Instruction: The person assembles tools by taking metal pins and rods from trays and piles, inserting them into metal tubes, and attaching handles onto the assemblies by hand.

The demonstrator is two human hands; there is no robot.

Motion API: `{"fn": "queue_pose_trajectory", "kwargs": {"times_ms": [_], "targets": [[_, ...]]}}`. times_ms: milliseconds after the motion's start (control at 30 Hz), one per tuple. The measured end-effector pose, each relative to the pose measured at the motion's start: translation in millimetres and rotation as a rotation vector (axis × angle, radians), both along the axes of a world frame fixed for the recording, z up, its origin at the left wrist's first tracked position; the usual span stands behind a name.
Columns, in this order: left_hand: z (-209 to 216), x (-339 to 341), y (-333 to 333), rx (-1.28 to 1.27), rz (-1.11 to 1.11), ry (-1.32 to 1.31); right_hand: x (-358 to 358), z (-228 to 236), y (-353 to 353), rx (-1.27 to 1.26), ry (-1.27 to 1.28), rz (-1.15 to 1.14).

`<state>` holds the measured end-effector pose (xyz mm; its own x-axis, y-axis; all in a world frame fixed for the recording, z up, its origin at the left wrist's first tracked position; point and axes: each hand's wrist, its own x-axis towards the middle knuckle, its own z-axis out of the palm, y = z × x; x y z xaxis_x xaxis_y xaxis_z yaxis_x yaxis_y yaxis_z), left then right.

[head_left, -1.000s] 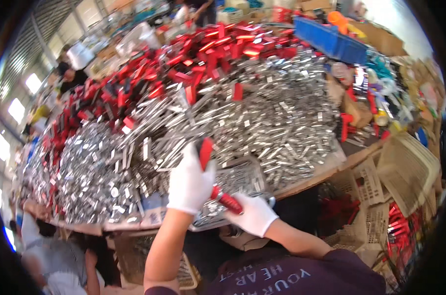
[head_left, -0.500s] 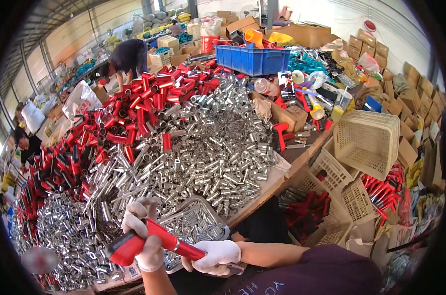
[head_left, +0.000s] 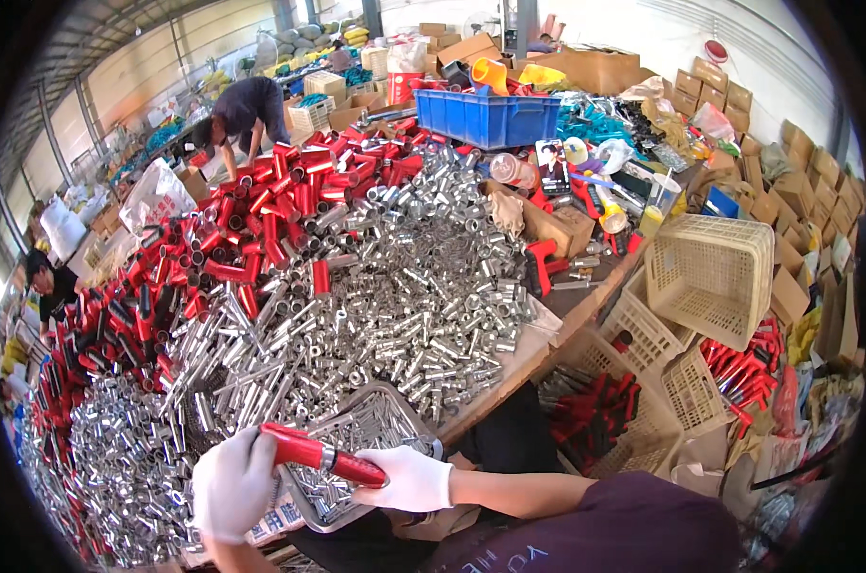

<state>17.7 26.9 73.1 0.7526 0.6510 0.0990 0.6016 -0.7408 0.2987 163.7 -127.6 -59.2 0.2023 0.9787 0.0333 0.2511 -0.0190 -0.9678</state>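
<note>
A red tool handle (head_left: 299,449) with a silver metal collar lies across in front of me, its left end raised slightly. White-gloved, my left hand (head_left: 232,485) is closed around the left end, hiding its tip. My right hand (head_left: 412,477), also in a white glove, grips the red right end past the collar. Just beyond and beneath the handle sits a grey tray (head_left: 425,435) of thin metal pins. Loose metal rods and cylindrical fittings (head_left: 395,334) are heaped behind the tray, and small shiny metal parts (head_left: 127,449) pile up to the left of my left hand.
Red tubes (head_left: 271,201) are heaped farther back, before a blue bin (head_left: 487,116). A phone (head_left: 552,167) stands at the table's right. Cream plastic crates (head_left: 710,272) with red parts sit beyond the right edge. Another person (head_left: 247,110) bends over the far left.
My left hand has turned over and now shows its back, covering the black end of the handle seen before. The handle has shifted slightly upward. My right hand keeps its hold.
</note>
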Motion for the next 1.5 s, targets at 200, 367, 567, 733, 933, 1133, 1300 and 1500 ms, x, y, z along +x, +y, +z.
{"fn": "queue_pose_trajectory", "kwargs": {"times_ms": [200,367,567,733,933,1133,1300,1500], "targets": [[-22,33,-12,0.224,0.052,-0.032,-3,3,1,-0.114,-0.231,-0.099],[-37,34,5,0.177,-0.122,-0.137,0,-9,-4,-0.008,0.128,0.066],[-40,23,11,0.022,-0.247,-0.368,6,18,-11,-0.424,0.784,0.371],[-65,21,14,-0.016,-0.332,-0.711,6,20,-10,-0.343,0.97,0.566],[-45,20,-5,0.073,-0.049,-0.41,1,30,-9,-0.436,0.546,0.068],[-39,25,3,-0.013,0.14,0.085,-18,-2,14,-0.234,-0.182,-0.124],[-55,14,6,-0.05,0.19,0.057,-25,-24,15,-0.107,-0.335,-0.174],[-68,6,9,0.017,-0.039,-0.328,-21,-7,7,-0.376,0.365,-0.027]]}}
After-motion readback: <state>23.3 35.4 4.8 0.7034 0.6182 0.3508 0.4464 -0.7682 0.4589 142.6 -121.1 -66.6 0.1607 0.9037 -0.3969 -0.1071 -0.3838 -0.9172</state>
